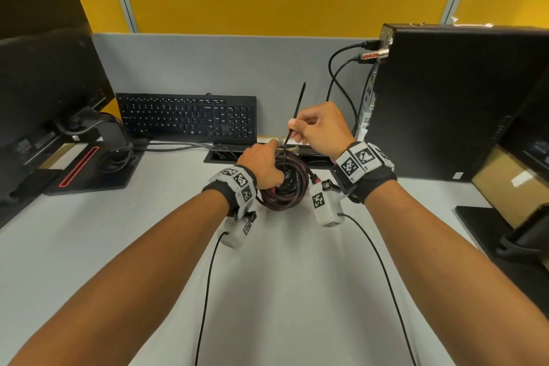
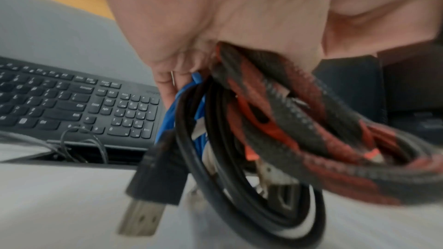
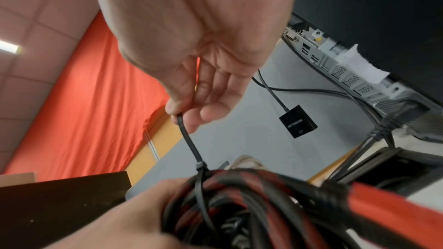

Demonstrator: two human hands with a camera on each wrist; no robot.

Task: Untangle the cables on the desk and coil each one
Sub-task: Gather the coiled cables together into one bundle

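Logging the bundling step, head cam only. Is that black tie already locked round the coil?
Observer: Yes. In the right wrist view the cable tie runs through its locking head and loops round the cable bundle. The right hand pinches the strap above it.
Operator: Anything besides red-black braid in there?
Observer: The left wrist view shows a blue cable and a black cable ending in a USB plug.
Operator: Left grip?
Observer: The left hand curls its fingers round the bundle's top.
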